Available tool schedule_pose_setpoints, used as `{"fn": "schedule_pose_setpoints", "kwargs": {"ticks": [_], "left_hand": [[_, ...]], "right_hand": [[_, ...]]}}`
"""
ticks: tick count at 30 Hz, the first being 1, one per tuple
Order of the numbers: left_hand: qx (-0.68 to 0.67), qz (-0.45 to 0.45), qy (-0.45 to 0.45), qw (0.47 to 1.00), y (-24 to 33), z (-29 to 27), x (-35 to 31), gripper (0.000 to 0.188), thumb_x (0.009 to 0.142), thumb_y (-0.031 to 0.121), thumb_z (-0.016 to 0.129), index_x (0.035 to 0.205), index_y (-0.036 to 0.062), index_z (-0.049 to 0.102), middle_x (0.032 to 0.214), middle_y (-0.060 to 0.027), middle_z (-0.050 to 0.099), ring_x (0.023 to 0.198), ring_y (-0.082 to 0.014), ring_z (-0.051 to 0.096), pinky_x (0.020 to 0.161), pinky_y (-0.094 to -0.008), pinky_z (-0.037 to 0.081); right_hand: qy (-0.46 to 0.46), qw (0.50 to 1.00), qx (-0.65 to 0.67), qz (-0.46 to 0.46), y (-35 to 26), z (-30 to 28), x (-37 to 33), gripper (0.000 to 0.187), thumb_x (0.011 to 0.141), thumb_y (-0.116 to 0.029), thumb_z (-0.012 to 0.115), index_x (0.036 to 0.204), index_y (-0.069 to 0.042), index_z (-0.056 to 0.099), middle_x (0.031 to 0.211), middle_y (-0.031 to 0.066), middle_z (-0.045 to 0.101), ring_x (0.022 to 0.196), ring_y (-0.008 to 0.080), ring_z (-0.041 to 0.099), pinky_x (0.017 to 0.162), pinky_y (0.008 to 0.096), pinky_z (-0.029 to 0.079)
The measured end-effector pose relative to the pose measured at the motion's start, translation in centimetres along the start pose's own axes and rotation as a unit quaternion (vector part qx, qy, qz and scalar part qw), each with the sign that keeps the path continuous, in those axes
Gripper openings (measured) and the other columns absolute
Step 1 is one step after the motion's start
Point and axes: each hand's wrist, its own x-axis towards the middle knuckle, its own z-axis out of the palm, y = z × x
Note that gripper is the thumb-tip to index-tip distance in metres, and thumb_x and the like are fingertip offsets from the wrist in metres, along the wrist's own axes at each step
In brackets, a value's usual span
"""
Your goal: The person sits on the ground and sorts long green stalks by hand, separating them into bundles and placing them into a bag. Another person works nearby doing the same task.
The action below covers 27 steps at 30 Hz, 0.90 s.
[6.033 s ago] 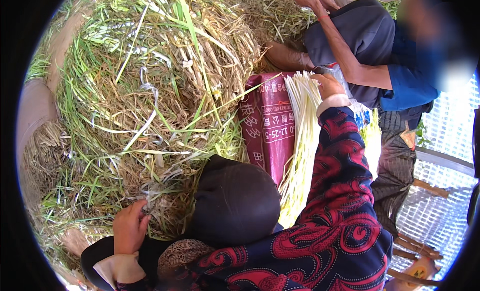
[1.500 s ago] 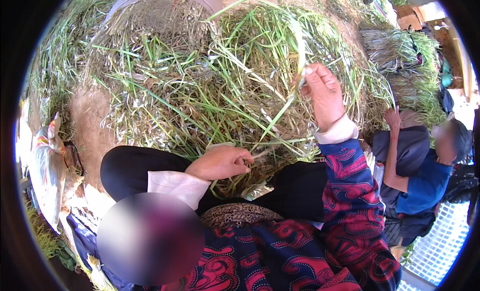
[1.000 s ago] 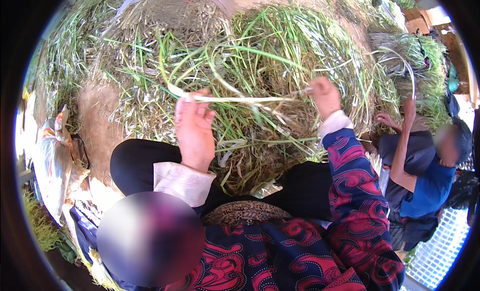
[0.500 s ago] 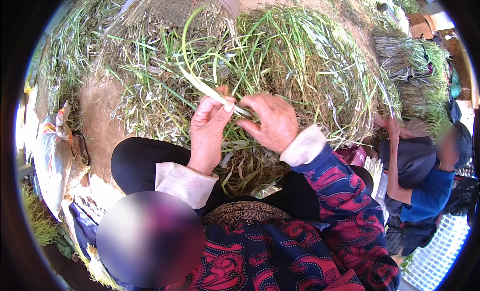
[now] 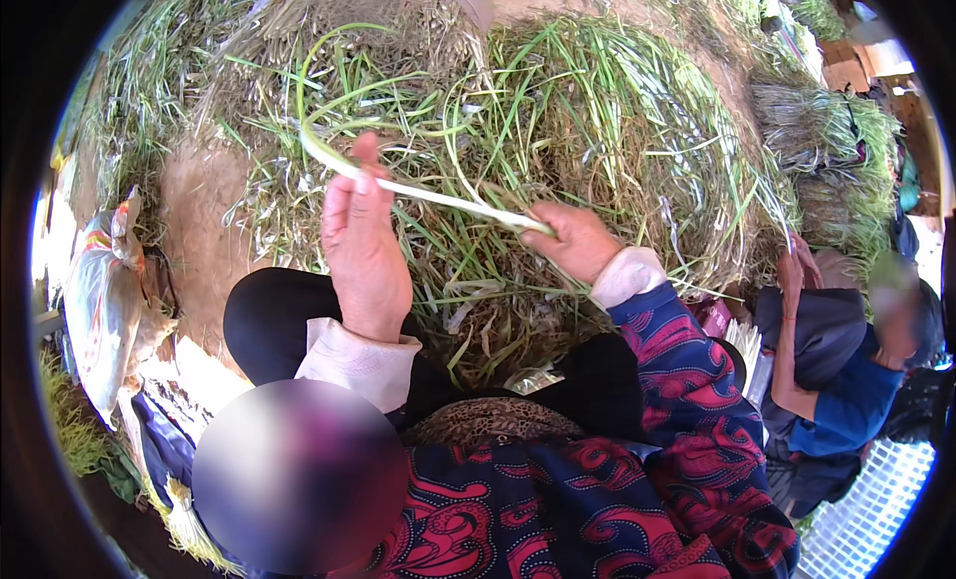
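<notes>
A long scallion-like stalk point(image 5: 448, 200) stretches between my hands, white along its stem, with thin yellow-green leaves curling up and away at its left end. My left hand point(image 5: 366, 250) grips the stem near the leaves, between thumb and fingers. At the other end, my right hand point(image 5: 576, 242) is closed with thumb and fingers pinching the stem's tip. A thin pale strand also runs up from near the right fingers. Beneath both hands lies a large heap of green and dried leaves point(image 5: 617, 131).
Brown ground point(image 5: 199, 221) shows at the left beside a tied clear plastic bag point(image 5: 105, 300). Another person point(image 5: 836, 380) sits close on my right. Bundles of stalks point(image 5: 836, 131) are stacked behind that person. A white lattice basket point(image 5: 876, 489) stands at the lower right.
My hands have moved apart, the left leftward and the right slightly right. The white stem between them is now exposed at length, and its leaves have shifted left.
</notes>
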Motion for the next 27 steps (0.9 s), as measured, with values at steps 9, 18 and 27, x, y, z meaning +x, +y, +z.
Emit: {"fn": "schedule_pose_setpoints", "kwargs": {"ticks": [9,18,27], "left_hand": [[-0.185,0.001,0.178,0.966,5.1,-2.5,2.4,0.022,0.088,0.033,0.037,0.095,0.0151,0.046,0.119,-0.0043,0.044,0.117,-0.0215,0.032,0.096,-0.0399,0.020],[-0.412,-0.159,-0.046,0.896,2.8,-2.6,1.2,0.019,0.088,0.022,0.037,0.090,0.0062,0.047,0.090,-0.0019,0.055,0.082,-0.0130,0.054,0.066,-0.0272,0.046],[-0.549,-0.220,-0.039,0.805,0.9,-2.2,2.4,0.019,0.089,0.019,0.035,0.086,0.0038,0.047,0.080,-0.0025,0.053,0.073,-0.0125,0.053,0.061,-0.0251,0.044]], "right_hand": [[0.400,0.696,0.591,0.081,11.1,-9.2,-4.1,0.017,0.086,-0.020,0.037,0.077,-0.008,0.046,0.049,-0.0031,0.032,0.037,0.0049,0.024,0.032,0.0210,0.017],[0.083,0.967,0.227,-0.080,0.6,-5.2,-2.6,0.038,0.085,-0.037,0.040,0.110,-0.009,0.047,0.109,0.0090,0.051,0.098,0.0193,0.049,0.078,0.0348,0.041],[-0.333,0.742,0.581,-0.039,-4.8,2.8,-2.9,0.034,0.086,-0.034,0.039,0.100,-0.004,0.050,0.074,0.0049,0.056,0.068,0.0067,0.052,0.055,0.0153,0.035]]}}
